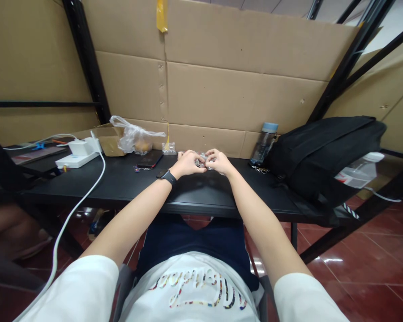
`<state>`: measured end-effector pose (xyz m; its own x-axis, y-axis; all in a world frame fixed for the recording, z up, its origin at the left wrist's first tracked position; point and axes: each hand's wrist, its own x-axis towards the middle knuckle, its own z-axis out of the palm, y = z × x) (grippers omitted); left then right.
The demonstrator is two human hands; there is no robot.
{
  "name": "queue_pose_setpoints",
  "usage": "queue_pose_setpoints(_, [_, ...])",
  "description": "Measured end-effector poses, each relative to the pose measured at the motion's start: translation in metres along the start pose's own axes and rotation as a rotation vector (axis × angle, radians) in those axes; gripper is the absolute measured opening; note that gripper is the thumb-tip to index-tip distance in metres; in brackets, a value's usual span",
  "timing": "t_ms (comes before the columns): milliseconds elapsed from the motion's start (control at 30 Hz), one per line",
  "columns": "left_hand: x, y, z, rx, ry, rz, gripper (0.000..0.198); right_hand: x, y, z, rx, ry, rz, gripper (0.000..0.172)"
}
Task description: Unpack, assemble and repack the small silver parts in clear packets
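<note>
Over the black desk, my left hand point(189, 163) and my right hand point(219, 162) meet, their fingers curled around a small clear plastic packet point(200, 162). Shiny bits show between the fingertips, but what is inside is too small to make out. Both thumbs face each other on the near side of the packet. A dark watch point(167, 177) is on my left wrist. Beyond my left hand lies another small clear packet point(169, 149), against the cardboard. A phone point(150, 159) with a beaded strap lies left of my left hand.
On the left stand a white power strip point(76, 159) with a trailing cable, a cardboard box point(111, 145) and a plastic bag point(134, 136). A water bottle point(263, 145) and a black backpack point(322, 152) occupy the right. Cardboard panels point(208, 94) wall off the back.
</note>
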<state>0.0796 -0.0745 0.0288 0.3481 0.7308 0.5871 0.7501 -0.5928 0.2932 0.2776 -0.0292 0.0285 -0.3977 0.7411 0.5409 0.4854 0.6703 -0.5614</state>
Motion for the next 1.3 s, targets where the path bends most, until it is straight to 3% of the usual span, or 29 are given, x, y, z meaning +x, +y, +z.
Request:
queue_pose_setpoints(233, [0.001, -0.009, 0.002, 0.046, -0.052, 0.006, 0.036, -0.002, 0.004, -0.015, -0.098, 0.004, -0.124, 0.005])
queue_pose_setpoints(433, [-0.001, -0.018, 0.003, -0.042, -0.176, 0.092, 0.037, -0.004, 0.005, -0.014, -0.086, -0.089, -0.091, 0.008])
queue_pose_setpoints(567, [0.000, -0.034, 0.001, -0.178, -0.217, 0.112, 0.051, -0.005, 0.006, -0.015, -0.106, -0.139, -0.065, 0.008])
queue_pose_setpoints(667, [0.003, -0.056, -0.002, -0.190, -0.119, -0.005, 0.050, -0.005, 0.008, -0.018, -0.132, -0.165, -0.044, 0.006])
queue_pose_setpoints(800, [0.002, -0.092, -0.009, 0.142, 0.063, -0.364, 0.042, -0.007, 0.010, -0.022, -0.094, -0.293, -0.061, 0.001])
queue_pose_setpoints(933, [-0.002, -0.116, -0.012, 0.305, -0.028, -0.479, 0.043, -0.009, 0.012, -0.025, -0.008, -0.372, -0.010, 0.008])
queue_pose_setpoints(1133, [0.001, -0.125, -0.005, 0.365, -0.237, -0.493, 0.032, -0.009, 0.019, -0.031, -0.085, -0.230, 0.121, 0.011])
queue_pose_setpoints(1300, [0.002, -0.124, -0.004, 0.400, -0.270, -0.510, 0.034, -0.009, 0.032, -0.038, -0.266, -0.076, 0.217, 0.009])
